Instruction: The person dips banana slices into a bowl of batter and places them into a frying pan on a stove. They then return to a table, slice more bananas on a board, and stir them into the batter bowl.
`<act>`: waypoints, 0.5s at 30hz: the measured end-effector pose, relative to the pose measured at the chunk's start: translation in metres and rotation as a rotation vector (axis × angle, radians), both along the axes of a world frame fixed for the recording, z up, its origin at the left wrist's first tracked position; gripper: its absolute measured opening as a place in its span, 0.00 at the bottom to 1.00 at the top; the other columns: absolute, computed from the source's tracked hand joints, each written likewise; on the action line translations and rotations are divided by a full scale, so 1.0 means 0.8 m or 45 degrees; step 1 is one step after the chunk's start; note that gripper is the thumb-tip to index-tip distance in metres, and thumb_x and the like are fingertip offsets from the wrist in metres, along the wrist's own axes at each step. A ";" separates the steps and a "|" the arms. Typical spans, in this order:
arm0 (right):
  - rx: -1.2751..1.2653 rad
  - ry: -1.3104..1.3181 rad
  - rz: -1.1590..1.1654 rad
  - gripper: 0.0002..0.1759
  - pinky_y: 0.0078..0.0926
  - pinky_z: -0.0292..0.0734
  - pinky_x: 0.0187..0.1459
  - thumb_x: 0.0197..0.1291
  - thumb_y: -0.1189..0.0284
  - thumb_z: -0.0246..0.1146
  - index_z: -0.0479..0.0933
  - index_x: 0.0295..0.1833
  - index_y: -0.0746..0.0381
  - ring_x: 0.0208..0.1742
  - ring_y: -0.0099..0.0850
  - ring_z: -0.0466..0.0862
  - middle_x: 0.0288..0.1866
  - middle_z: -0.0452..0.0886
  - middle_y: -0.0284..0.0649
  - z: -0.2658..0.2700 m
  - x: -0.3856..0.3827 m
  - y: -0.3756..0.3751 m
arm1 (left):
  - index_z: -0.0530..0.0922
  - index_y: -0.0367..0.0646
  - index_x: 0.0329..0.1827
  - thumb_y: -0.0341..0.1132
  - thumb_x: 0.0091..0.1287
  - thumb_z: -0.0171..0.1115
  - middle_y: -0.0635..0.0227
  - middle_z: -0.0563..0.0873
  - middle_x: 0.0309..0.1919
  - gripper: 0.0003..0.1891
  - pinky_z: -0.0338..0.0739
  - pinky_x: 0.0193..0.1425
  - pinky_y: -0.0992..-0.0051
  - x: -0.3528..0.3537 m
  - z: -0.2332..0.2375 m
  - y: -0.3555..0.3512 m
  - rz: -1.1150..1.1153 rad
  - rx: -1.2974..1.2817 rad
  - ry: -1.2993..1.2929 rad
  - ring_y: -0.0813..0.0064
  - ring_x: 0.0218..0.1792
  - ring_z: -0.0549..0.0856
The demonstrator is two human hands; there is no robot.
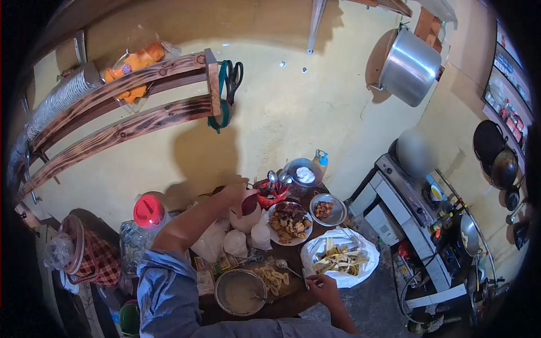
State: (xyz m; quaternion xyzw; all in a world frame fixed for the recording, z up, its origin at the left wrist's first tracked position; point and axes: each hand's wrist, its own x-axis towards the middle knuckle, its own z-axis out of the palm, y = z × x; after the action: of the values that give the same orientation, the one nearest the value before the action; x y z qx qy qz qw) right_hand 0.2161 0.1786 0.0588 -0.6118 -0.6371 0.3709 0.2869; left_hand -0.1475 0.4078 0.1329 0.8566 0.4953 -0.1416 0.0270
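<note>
Pinching a slim utensil point(305, 276) in the right hand point(323, 289), right of the bowl of pale mixture point(220, 286), while reaching with the left hand point(233, 196), hold impossible to tell, to a white container point(243, 221) beyond the bowl, seemingly fetching an ingredient, probably needing steady lifting.

Passage for the right hand point(323, 288) runs leftward along the front of the counter point(288, 306), ending at the bowl point(220, 296); the white bag point(366, 256) obstructs rightward.
</note>
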 end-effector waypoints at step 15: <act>0.277 0.328 0.897 0.73 0.33 0.61 0.62 0.26 0.60 0.79 0.31 0.69 0.68 0.63 0.42 0.66 0.62 0.63 0.51 -0.042 -0.260 0.300 | 0.57 0.50 0.65 0.52 0.30 0.75 0.53 0.70 0.50 0.55 0.73 0.49 0.58 -0.018 -0.005 0.004 -0.252 -0.010 -0.060 0.50 0.44 0.77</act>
State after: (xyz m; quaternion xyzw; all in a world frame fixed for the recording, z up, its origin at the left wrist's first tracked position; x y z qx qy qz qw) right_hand 0.0079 0.4183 0.0253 -0.2701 -0.8023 0.4510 0.2828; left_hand -0.1617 0.4108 0.1290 0.9043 0.4070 -0.1254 0.0278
